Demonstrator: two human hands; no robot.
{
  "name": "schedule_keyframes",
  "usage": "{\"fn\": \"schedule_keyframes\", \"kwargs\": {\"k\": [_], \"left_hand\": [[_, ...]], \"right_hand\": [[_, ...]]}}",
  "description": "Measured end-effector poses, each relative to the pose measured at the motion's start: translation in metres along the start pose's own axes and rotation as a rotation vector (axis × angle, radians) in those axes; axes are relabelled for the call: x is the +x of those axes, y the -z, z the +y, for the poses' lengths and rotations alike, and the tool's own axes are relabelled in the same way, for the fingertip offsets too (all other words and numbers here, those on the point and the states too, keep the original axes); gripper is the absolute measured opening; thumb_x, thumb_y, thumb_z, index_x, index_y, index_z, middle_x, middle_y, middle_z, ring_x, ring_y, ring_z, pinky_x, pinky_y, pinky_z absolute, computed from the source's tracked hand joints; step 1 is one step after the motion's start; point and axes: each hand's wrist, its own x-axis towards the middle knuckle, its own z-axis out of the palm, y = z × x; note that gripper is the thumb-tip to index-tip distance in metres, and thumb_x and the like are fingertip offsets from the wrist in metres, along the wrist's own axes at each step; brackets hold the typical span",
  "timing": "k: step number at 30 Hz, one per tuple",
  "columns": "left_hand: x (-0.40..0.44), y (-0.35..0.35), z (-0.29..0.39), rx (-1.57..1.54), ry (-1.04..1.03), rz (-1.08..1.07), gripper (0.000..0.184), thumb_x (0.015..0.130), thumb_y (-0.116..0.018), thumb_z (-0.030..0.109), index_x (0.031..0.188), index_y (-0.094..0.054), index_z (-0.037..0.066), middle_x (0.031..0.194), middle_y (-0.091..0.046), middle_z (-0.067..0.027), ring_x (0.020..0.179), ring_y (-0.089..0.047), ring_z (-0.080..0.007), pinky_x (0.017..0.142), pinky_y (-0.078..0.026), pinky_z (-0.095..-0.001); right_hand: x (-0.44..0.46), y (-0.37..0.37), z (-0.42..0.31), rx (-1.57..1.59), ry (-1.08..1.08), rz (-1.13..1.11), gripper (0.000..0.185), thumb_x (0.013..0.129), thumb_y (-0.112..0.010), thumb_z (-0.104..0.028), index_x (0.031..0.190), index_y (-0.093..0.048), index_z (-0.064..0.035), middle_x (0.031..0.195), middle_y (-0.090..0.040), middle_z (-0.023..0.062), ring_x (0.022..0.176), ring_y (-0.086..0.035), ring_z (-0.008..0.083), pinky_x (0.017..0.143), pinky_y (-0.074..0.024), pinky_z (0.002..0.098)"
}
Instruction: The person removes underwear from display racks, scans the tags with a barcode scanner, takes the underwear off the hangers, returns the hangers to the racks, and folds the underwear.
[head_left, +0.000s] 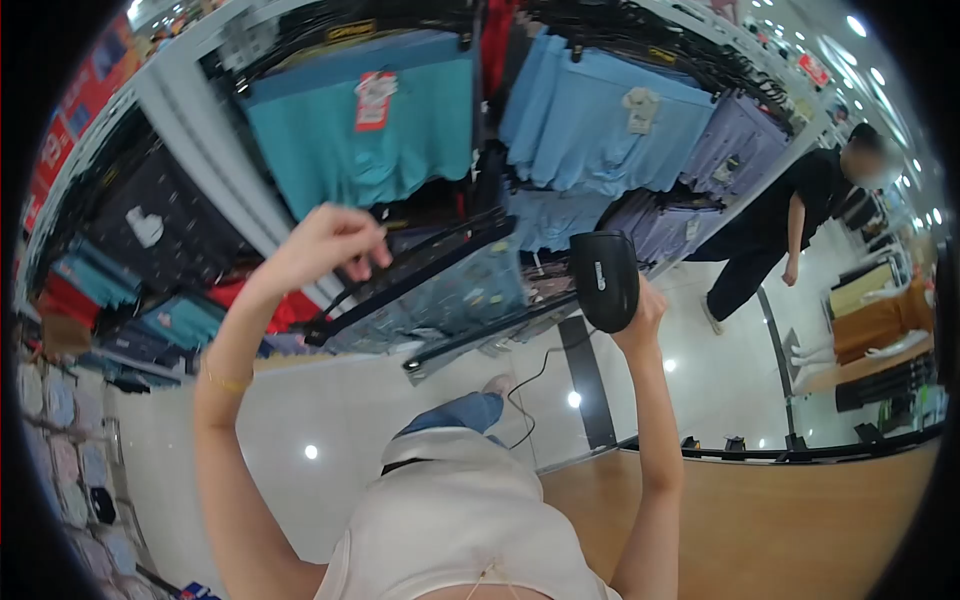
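My right hand [642, 312] is wrapped round a black handheld device [603, 280] that looks like a barcode scanner, with a dark cable [540, 375] hanging below it toward the floor. My left hand [335, 245] is raised in front of the clothes rack, fingers bent and partly apart, with nothing visible in it. Just below it is a black hanger bar [410, 275]. Teal garments [370, 130] with a red and white tag [374, 101] hang above my left hand. Light blue garments [605, 120] with a pale tag [640, 110] hang above the scanner.
Purple garments [735, 145] hang farther right. A person in black clothes [790, 210] stands on the tiled floor at the right. A wooden surface [760, 520] lies at lower right. Dark garments [160, 205] hang at the left, with packaged items [70, 430] on a display below.
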Motion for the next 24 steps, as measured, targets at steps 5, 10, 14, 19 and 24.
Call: {"fn": "schedule_keyframes", "kwargs": {"k": [5,10,14,19,24], "left_hand": [[0.025,-0.023,-0.059,-0.148,0.11,-0.03,0.02,0.086,-0.05,0.015,0.077,-0.059,-0.001,0.074,-0.063,-0.0046,0.056,-0.049,-0.0044,0.051,-0.044,-0.0199],[0.045,-0.048,-0.104,-0.246,0.224,-0.023,0.019,0.086,-0.05,0.014,0.077,-0.061,0.001,0.076,-0.062,-0.0018,0.057,-0.046,-0.0035,0.051,-0.04,-0.0186],[0.064,-0.056,-0.111,-0.271,0.286,-0.056,0.017,0.086,-0.052,0.012,0.078,-0.061,0.001,0.073,-0.062,-0.0006,0.052,-0.043,-0.0034,0.048,-0.037,-0.0178],[0.089,-0.057,-0.108,-0.269,0.312,-0.058,0.016,0.085,-0.053,0.012,0.078,-0.061,0.0,0.067,-0.059,0.0003,0.05,-0.041,-0.0027,0.046,-0.034,-0.0185],[0.107,-0.068,-0.097,-0.281,0.314,-0.095,0.017,0.085,-0.053,0.014,0.078,-0.061,0.002,0.068,-0.059,0.0015,0.052,-0.04,-0.0023,0.046,-0.033,-0.0182]], "right_hand": [[-0.024,-0.015,0.097,0.02,-0.532,-0.147,0.05,0.054,-0.074,-0.009,0.1,-0.055,-0.0033,0.076,-0.062,0.0182,0.07,-0.061,0.034,0.061,-0.0483,0.0354],[-0.062,-0.059,0.207,-0.014,-0.775,-0.339,0.062,0.05,-0.074,-0.01,0.105,-0.048,0.0019,0.081,-0.061,0.0214,0.077,-0.059,0.0392,0.067,-0.0471,0.0404],[-0.069,-0.087,0.262,-0.104,-0.845,-0.333,0.064,0.049,-0.074,-0.011,0.104,-0.044,0.0017,0.083,-0.061,0.0239,0.08,-0.058,0.041,0.069,-0.0467,0.043],[-0.024,-0.111,0.299,-0.103,-0.811,-0.259,0.061,0.05,-0.074,-0.01,0.101,-0.043,0.0007,0.082,-0.061,0.0243,0.08,-0.058,0.0414,0.069,-0.0469,0.044],[-0.003,-0.134,0.313,-0.202,-0.738,-0.467,0.05,0.053,-0.074,-0.01,0.092,-0.047,0.0069,0.081,-0.06,0.0255,0.079,-0.058,0.0419,0.07,-0.0473,0.044]]}}
